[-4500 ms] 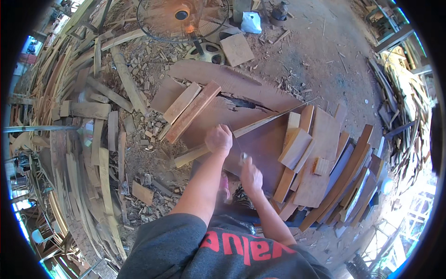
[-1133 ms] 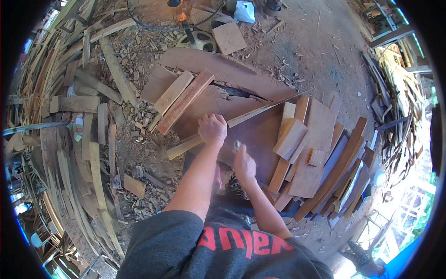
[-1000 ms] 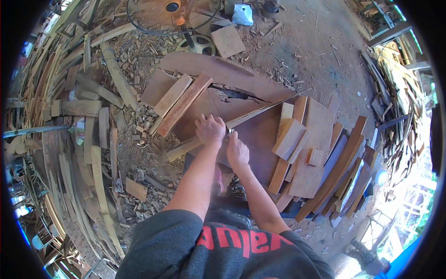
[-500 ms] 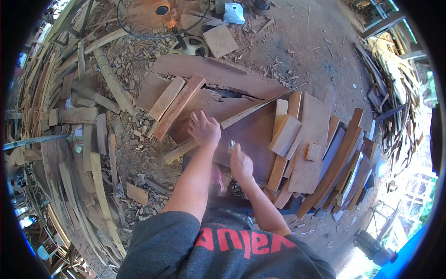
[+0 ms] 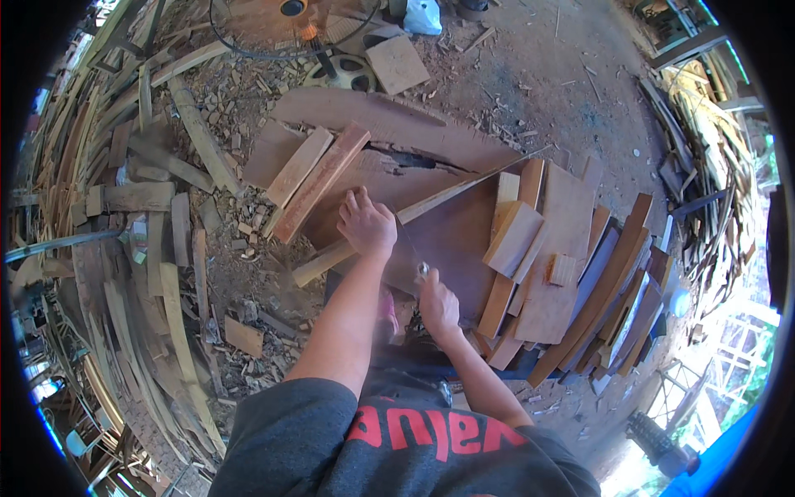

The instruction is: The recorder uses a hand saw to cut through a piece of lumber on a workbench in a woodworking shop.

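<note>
My left hand (image 5: pixel 367 224) lies over a long narrow wooden strip (image 5: pixel 451 193), its fingers spread and slightly bent past the strip's far side. The strip runs slanting across a broad brown wooden board (image 5: pixel 443 244), which has a ragged dark hole (image 5: pixel 411 160). My right hand (image 5: pixel 439 306) is closed round the handle of a saw (image 5: pixel 423 270). Its thin blade shows nearly edge-on and points up toward the strip beside my left hand. Two short wood pieces (image 5: pixel 323 182) lie side by side on the board, left of my left hand.
Stacked planks and blocks (image 5: pixel 551 257) stand close on the right. Piles of timber (image 5: pixel 170 315) fill the left side, with scraps and chips on the ground. A fan (image 5: pixel 302 25) stands at the far left, a white plastic bag (image 5: pixel 422 16) at the far edge.
My right hand has drawn the saw back toward me and slightly right. My left hand stays on the strip. The whole view has shifted a little.
</note>
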Demonstrator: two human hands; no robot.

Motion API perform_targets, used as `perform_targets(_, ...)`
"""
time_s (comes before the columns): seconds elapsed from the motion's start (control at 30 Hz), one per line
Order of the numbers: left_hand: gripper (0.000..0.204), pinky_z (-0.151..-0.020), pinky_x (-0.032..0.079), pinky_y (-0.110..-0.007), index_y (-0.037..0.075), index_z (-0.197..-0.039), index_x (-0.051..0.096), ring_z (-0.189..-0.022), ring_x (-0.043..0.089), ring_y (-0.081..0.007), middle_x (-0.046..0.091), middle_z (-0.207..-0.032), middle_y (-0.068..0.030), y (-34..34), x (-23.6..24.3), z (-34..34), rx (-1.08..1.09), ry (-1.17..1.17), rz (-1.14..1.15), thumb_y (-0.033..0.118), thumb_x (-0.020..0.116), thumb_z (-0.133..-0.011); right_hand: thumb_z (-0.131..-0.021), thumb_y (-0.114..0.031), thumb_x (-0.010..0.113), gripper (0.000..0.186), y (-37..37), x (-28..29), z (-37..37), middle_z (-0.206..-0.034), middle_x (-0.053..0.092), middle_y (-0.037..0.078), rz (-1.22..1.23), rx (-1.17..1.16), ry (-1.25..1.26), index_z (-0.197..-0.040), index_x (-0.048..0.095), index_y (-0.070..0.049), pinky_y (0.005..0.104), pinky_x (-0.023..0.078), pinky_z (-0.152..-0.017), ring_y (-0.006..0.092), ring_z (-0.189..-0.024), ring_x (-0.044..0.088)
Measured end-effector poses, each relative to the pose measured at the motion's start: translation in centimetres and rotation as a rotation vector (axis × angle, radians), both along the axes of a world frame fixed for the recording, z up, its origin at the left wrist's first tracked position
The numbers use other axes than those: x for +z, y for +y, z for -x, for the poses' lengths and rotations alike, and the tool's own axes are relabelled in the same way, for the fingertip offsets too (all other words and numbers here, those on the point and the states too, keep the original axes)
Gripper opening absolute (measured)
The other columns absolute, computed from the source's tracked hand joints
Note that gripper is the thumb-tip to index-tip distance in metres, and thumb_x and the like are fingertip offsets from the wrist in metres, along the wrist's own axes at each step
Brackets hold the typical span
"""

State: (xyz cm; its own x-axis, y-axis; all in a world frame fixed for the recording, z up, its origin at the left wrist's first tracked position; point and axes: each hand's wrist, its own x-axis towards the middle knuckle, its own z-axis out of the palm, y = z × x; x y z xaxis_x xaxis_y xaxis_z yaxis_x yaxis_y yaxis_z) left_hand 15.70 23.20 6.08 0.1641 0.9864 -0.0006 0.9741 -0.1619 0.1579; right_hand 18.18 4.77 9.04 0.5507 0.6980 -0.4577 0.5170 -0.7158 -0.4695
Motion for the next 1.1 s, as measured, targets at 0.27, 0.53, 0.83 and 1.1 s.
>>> perform_targets(0.27, 0.046, -0.091, 0.044, -0.046, 0.01, -0.127, 0.055, -0.12, 0.046, -0.028, 0.048, -0.135, -0.0097, -0.6, -0.1, -1.7, -0.011, -0.022, 0.08, 0.025, 0.045, -0.085, -0.093, -0.016, 0.045, 0.014, 4.7, -1.0, -2.3, -0.072, 0.063, 0.023, -0.147, -0.017, -0.061, -0.098, 0.04, -0.004, 0.0531, 0.049, -0.06, 0.0432, -0.069, 0.063)
perform_targets(0.53, 0.044, -0.091, 0.044, -0.046, 0.012, -0.126, 0.056, -0.122, 0.045, -0.0283, 0.048, -0.135, -0.0092, -0.8, 0.2, -1.8, -0.032, -0.013, 0.04, 0.026, 0.044, -0.086, -0.092, -0.016, 0.047, 0.015, 3.8, -2.1, -2.2, -0.07, 0.063, 0.022, -0.17, -0.072, -0.053, -0.101, 0.041, -0.005, 0.0534, 0.05, -0.057, 0.0424, -0.065, 0.063)
perform_targets(0.83, 0.043, -0.09, 0.045, -0.046, 0.013, -0.126, 0.056, -0.12, 0.046, -0.0279, 0.048, -0.134, -0.0082, -0.2, 0.6, -0.8, -0.007, -0.002, 0.052, 0.026, 0.044, -0.087, -0.091, -0.012, 0.044, 0.012, -0.2, -0.4, -0.1, -0.072, 0.064, 0.021, 0.019, 0.01, -0.013, -0.1, 0.04, -0.005, 0.0493, 0.052, -0.058, 0.0398, -0.069, 0.065)
perform_targets(1.1, 0.042, -0.091, 0.045, -0.046, 0.013, -0.124, 0.058, -0.12, 0.046, -0.0271, 0.049, -0.133, -0.0076, -0.4, -0.2, -1.0, -0.006, -0.005, 0.067, 0.026, 0.043, -0.087, -0.094, -0.016, 0.043, 0.013, 2.9, -0.8, -1.5, -0.071, 0.064, 0.021, -0.127, -0.001, -0.054, -0.099, 0.041, -0.005, 0.0496, 0.052, -0.057, 0.0384, -0.067, 0.065)
